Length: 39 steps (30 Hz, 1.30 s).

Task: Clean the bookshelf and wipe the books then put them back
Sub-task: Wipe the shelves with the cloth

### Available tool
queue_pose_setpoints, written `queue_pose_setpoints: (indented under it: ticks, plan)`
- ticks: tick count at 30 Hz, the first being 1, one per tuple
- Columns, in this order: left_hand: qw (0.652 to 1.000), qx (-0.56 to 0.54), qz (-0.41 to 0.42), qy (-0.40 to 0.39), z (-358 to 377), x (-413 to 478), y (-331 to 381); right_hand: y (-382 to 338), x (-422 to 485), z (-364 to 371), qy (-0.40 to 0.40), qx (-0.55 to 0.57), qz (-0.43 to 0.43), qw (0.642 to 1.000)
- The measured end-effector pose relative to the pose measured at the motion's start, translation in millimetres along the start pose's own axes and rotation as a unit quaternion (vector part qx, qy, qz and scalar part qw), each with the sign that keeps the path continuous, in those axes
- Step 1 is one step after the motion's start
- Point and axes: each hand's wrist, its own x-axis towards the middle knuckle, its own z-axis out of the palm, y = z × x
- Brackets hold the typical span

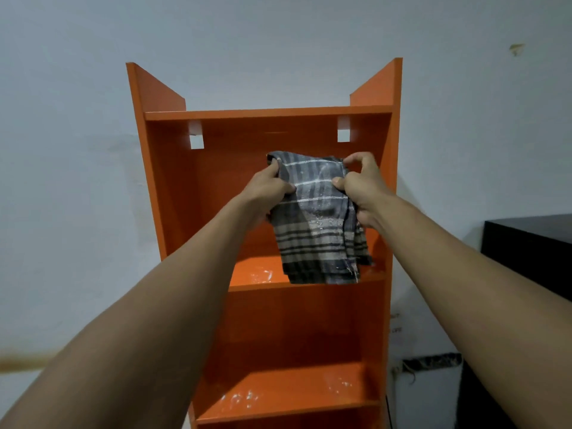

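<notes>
Up front, both hands hold the plaid cloth (318, 221) spread out: the left hand (267, 190) has its grip pinched on the upper left edge, the right hand (360, 188) on the upper right. My guess is it's getting refolded, then a clean face needs pressing onto the orange bookshelf (269, 114) behind, where whitish smears (258, 275) show. No books in view, and the shelf's bottom is cut off.

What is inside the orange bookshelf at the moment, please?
Nothing but pale smears shows in the bookshelf. The cloth, gripped by left hand and right hand, hides part of one shelf.
</notes>
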Motion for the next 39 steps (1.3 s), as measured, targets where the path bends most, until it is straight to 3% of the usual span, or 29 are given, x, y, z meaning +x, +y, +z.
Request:
queue_pose_setpoints:
  ticks: [6,11,14,17,19,21,24,26,29,32,34,36,39]
  plan:
    - [0.994,-0.004,-0.035,0.108,-29.5,18.9,-25.4,11.2,-16.4,24.3,-0.087,0.015,0.061,0.994]
    - [0.988,0.018,-0.018,-0.152,-50.8,1.7,-37.9,24.5,-14.8,43.3,0.042,0.047,0.082,0.995]
    - [0.995,0.044,0.012,-0.091,-47.2,6.6,-56.5,32.1,-21.7,46.4,0.000,0.031,0.067,0.997]
    - [0.999,-0.005,0.026,-0.033,-43.8,18.6,-67.5,39.5,-33.4,50.4,-0.109,-0.152,0.071,0.980]
    - [0.999,-0.021,0.030,-0.038,-42.3,21.2,-69.6,46.9,-34.4,55.0,-0.094,-0.301,0.045,0.948]
    - [0.996,0.049,0.067,-0.042,-40.2,25.3,-74.7,50.8,-32.4,56.1,-0.049,-0.344,0.014,0.937]
    - [0.971,0.195,0.137,-0.001,-37.7,25.6,-79.6,48.8,-33.2,50.1,-0.041,-0.318,0.021,0.947]
    - [0.978,0.160,0.134,-0.003,-36.4,27.3,-80.8,44.0,-35.6,45.3,-0.040,-0.276,0.040,0.960]
    - [0.993,0.010,0.048,-0.103,-33.9,21.9,-81.5,40.6,-33.6,39.6,-0.032,-0.223,0.057,0.973]
    - [0.985,0.023,0.006,-0.174,-33.0,21.5,-89.7,46.1,-27.6,32.2,-0.004,-0.203,0.062,0.977]
    - [0.986,0.022,0.006,-0.166,-29.5,22.6,-94.0,50.6,-25.2,25.2,0.009,-0.211,0.051,0.976]
    - [0.991,0.010,0.016,-0.136,-23.3,21.7,-95.1,50.7,-22.5,18.2,-0.032,-0.266,0.032,0.963]
    - [0.993,0.028,0.050,-0.107,-9.8,18.6,-94.6,44.5,-16.8,14.3,-0.138,-0.431,0.023,0.891]
